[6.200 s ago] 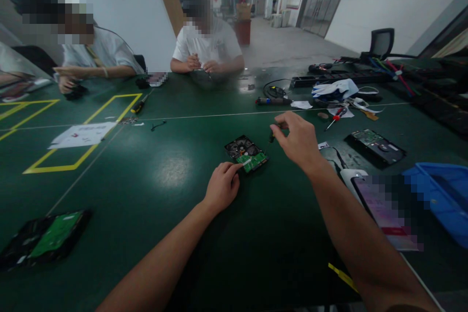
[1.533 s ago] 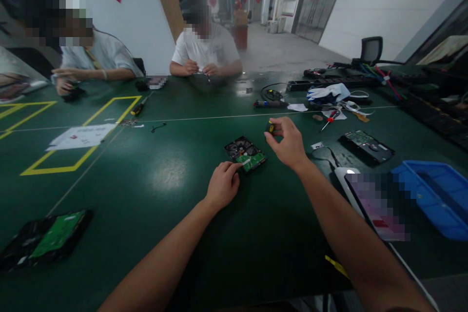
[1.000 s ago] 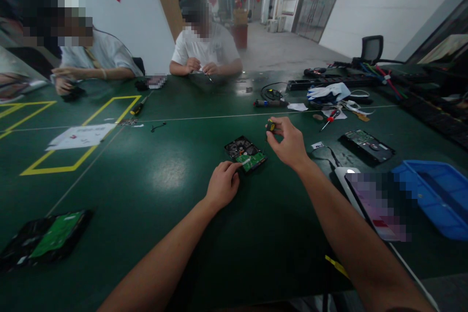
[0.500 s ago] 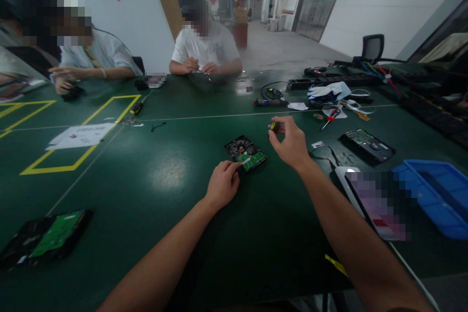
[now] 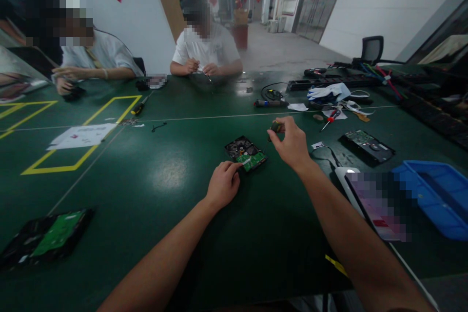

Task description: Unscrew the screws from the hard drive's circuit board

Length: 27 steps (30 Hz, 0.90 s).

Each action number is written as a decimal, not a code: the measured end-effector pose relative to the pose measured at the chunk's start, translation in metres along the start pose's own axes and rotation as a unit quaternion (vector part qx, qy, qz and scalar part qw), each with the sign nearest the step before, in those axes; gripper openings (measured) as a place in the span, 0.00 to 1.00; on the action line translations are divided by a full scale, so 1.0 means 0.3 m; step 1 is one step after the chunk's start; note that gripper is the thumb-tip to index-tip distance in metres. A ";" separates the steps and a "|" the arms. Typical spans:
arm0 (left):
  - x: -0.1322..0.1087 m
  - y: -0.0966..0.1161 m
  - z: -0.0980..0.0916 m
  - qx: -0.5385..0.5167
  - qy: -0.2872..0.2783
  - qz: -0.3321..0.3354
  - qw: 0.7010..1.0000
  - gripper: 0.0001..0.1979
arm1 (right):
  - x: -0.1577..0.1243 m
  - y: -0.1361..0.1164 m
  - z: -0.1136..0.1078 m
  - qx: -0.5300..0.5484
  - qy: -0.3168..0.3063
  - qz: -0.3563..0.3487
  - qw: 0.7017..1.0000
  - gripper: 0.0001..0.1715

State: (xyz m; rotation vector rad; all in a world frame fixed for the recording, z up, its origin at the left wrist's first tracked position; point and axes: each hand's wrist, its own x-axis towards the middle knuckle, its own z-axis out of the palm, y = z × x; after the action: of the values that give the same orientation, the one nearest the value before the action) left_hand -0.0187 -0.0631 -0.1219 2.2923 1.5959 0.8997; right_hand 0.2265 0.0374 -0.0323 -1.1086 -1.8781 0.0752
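Observation:
A hard drive (image 5: 243, 147) lies on the green table with its green circuit board facing up. Its near left edge is steadied by my left hand (image 5: 224, 185), the fingers bent and the index fingertip on the board. My right hand (image 5: 291, 142) is closed around the yellow and black handle of a screwdriver (image 5: 275, 127), to the right of the drive. The thin shaft points down toward the drive's right corner; whether its tip sits in a screw is too small to tell.
Another hard drive (image 5: 367, 146) and a blue bin (image 5: 435, 200) are at right, beside a white device (image 5: 351, 180) with a cable. A third drive (image 5: 47, 236) lies at near left. Gloves (image 5: 329, 91) and a red screwdriver (image 5: 332, 118) lie farther back. People sit across the table.
The screwdriver handle has turned slightly between my right fingers. My left hand and the hard drive have stayed in place.

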 end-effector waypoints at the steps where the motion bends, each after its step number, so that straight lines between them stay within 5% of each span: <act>1: 0.000 0.001 -0.001 0.001 0.000 -0.001 1.000 0.20 | -0.001 -0.001 -0.001 -0.006 0.002 -0.001 1.000 0.17; 20: -0.001 -0.009 0.009 0.006 0.004 -0.002 1.000 0.20 | -0.004 -0.017 -0.008 -0.009 -0.007 -0.048 0.999 0.20; 27: 0.002 0.005 -0.003 0.003 0.002 0.004 1.000 0.20 | 0.003 -0.002 -0.008 0.011 -0.004 -0.008 1.000 0.16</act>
State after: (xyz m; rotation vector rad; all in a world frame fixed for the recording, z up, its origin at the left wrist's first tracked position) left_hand -0.0180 -0.0633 -0.1201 2.3037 1.5932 0.9027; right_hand 0.2276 0.0368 -0.0300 -1.0799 -1.8884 0.0904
